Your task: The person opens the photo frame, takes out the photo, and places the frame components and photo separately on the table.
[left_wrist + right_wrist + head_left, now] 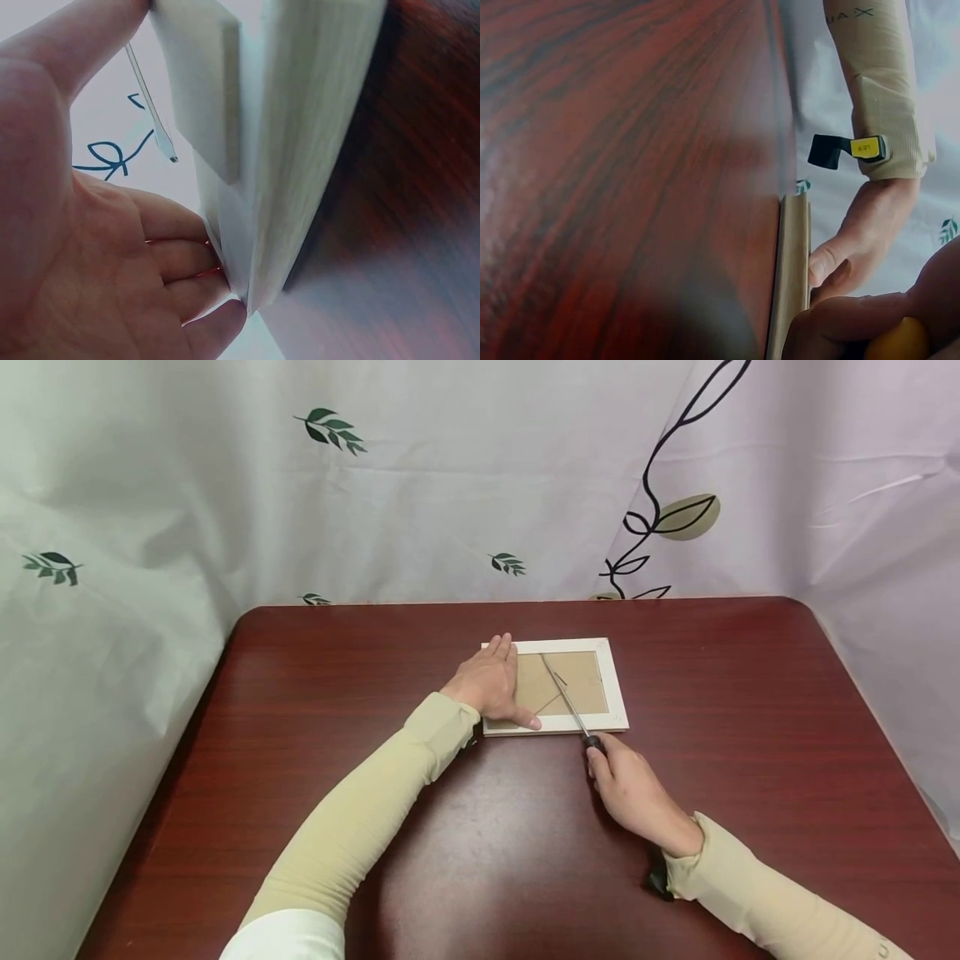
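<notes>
White rectangular frame, tan backing, slim metal-shafted screwdriver, flat tip

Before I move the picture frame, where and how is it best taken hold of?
I'd grip the picture frame by its bare right rail, coming from the right. The left hand lies across the left rail, and the screwdriver in the right hand crosses the near one. Since the frame lies flat, its straight outer edge probably suits a pinch best.
</notes>
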A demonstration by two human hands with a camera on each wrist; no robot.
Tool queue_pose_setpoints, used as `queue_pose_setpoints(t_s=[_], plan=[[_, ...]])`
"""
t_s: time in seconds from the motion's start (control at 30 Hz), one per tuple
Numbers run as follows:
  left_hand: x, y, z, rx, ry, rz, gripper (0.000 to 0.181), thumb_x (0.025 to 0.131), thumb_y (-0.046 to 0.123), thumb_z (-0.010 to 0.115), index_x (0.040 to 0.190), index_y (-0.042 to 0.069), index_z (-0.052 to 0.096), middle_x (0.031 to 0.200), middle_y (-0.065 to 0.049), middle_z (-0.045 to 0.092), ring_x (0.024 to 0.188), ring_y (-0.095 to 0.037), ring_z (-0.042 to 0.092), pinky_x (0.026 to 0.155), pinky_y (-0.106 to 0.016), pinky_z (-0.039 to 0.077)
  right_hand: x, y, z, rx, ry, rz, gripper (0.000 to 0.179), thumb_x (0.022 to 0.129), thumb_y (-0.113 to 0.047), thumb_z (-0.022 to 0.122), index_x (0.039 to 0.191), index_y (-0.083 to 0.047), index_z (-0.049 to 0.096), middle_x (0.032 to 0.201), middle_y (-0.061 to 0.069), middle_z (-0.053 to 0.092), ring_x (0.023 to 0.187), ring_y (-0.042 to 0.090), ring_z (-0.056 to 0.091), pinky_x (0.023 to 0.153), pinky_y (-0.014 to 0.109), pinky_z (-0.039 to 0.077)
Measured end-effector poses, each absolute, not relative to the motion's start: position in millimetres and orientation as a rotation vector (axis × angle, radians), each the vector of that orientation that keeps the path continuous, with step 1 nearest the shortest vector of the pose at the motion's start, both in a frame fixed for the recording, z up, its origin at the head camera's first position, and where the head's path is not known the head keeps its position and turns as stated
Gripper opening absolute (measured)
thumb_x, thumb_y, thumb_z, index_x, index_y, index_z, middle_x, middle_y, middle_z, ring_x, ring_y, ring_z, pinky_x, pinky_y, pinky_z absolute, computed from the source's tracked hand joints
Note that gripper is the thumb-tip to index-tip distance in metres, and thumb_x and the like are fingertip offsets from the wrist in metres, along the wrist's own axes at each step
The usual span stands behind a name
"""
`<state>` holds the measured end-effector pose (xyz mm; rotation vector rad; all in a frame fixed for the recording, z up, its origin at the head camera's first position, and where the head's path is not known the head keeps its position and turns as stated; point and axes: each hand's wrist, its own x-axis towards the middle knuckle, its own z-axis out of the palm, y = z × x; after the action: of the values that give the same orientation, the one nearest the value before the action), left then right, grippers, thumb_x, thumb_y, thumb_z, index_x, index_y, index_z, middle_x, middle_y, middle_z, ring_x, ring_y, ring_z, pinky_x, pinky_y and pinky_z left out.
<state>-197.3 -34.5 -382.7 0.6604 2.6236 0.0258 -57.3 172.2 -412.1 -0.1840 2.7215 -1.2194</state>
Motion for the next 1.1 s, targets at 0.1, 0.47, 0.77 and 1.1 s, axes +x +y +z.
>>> queue_pose_setpoints(t_s=[0.1, 0.47, 0.77, 1.1], plan=[[-197, -34, -382, 0.663, 2.622, 0.038, 0.135, 0.072, 0.078, 0.07, 0.158, -0.006, 0.009, 0.166, -0.021, -0.001, 0.154, -0.032, 0.002, 0.123, -0.037, 0.008, -56, 173, -411, -0.189, 2.727, -1.217, 0.019, 0.107, -0.009, 0.043, 0.093, -0.005, 0.055, 0.075, 0.003, 0.054, 0.063, 0.013, 0.052, 0.058, 0.028, 0.045], [-196, -36, -382, 0.655, 2.625, 0.032, 0.136, 0.071, 0.079, 0.07, 0.158, -0.006, 0.009, 0.166, -0.021, 0.0, 0.154, -0.032, 0.003, 0.123, -0.036, 0.008, -55, 188, -408, -0.146, 2.736, -1.262, 0.022, 0.108, -0.014, 0.039, 0.109, -0.004, 0.059, 0.072, 0.0, 0.055, 0.06, 0.01, 0.051, 0.058, 0.026, 0.043], [-195, -36, -382, 0.649, 2.628, 0.039, 0.136, 0.071, 0.079, 0.071, 0.158, -0.006, 0.009, 0.166, -0.021, 0.0, 0.154, -0.031, 0.002, 0.123, -0.036, 0.008, -58, 203, -405, -0.117, 2.821, -1.241, 0.033, 0.107, -0.013, 0.041, 0.132, 0.006, 0.051, 0.083, 0.008, 0.061, 0.062, 0.012, 0.054, 0.058, 0.027, 0.047], [-197, -35, -383, 0.664, 2.627, 0.024, 0.136, 0.071, 0.079, 0.07, 0.158, -0.006, 0.009, 0.166, -0.02, 0.0, 0.154, -0.031, 0.002, 0.123, -0.036, 0.008, -61, 227, -407, -0.1, 3.024, -1.098, 0.034, 0.103, -0.009, 0.046, 0.131, 0.009, 0.05, 0.097, 0.019, 0.064, 0.083, 0.031, 0.059, 0.075, 0.048, 0.046]])
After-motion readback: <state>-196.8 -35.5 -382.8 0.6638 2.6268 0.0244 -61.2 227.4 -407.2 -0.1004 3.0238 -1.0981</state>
